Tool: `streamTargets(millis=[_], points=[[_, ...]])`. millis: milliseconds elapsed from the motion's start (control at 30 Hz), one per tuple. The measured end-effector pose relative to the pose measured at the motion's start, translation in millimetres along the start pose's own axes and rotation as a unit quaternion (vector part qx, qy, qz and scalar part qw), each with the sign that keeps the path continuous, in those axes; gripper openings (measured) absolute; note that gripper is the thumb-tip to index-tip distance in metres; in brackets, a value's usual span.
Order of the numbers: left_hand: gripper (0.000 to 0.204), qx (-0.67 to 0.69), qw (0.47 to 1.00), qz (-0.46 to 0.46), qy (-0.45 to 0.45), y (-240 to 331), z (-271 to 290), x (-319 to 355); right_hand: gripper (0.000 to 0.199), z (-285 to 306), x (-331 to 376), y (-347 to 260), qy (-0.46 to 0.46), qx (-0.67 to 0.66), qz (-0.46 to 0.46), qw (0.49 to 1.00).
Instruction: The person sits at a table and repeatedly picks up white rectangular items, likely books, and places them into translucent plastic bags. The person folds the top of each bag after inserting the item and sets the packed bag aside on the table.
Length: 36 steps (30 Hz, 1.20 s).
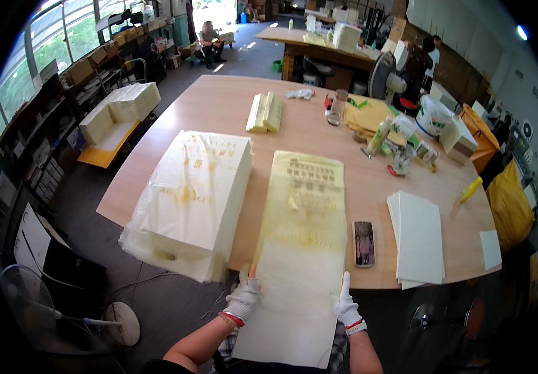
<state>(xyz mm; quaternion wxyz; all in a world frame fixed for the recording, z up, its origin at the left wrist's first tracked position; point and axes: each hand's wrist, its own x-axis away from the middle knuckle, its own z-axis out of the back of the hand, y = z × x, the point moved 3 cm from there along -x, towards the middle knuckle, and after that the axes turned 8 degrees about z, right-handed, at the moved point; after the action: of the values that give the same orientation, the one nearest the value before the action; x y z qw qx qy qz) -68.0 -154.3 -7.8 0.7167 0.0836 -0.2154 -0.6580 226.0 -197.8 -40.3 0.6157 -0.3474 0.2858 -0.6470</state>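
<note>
A long flat printed bag (306, 218), translucent pale yellow at its far end and whitish nearer me, lies over the table's front edge and extends toward my lap. My left hand (244, 300), in a white glove with bare fingertips showing, grips its left edge. On the opposite edge, my gloved right hand (346, 308) holds it with the thumb pointing up along the side; the fingers underneath are hidden. To the left stands a thick stack of similar bags (197, 174) under clear wrapping. A phone (363, 244) rests just right of the held bag.
White sheets (419, 237) are piled at the right of the wooden table (219, 103). Folded yellowish bundles (264, 112) lie farther back. Bottles, a white bucket (434, 116) and loose papers crowd the far right. A fan (122, 323) stands on the floor at left. People are in the background.
</note>
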Motion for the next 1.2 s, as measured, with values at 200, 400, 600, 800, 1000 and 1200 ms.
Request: streamTargets(millis=[200,400,600,800,1000,1200], points=[[0.059,0.068,0.993,-0.072,0.063,-34.7,-1.9,63.8,0.082,-16.6,58.1,-18.1,-0.064,-0.058,0.03,0.996],[0.025,0.03,0.996,-0.045,-0.067,-28.5,36.7,126.0,0.073,-23.4,116.1,-28.3,-0.035,-0.093,0.086,0.991],[0.037,0.142,0.955,-0.21,-0.155,-76.0,23.0,183.9,0.06,-24.5,194.4,-53.4,-0.023,0.002,0.169,0.985],[0.012,0.269,0.924,-0.265,-0.066,-25.5,48.2,165.9,0.05,-44.2,222.8,-29.4,-0.003,0.396,0.321,0.86],[0.014,0.373,0.912,-0.169,0.014,-56.2,24.6,147.1,0.04,2.9,192.2,-53.8,0.015,0.08,0.087,0.993],[0.015,0.292,0.902,-0.318,0.014,27.2,71.0,120.4,0.035,-36.7,138.5,38.8,0.085,-0.558,-0.133,0.815]])
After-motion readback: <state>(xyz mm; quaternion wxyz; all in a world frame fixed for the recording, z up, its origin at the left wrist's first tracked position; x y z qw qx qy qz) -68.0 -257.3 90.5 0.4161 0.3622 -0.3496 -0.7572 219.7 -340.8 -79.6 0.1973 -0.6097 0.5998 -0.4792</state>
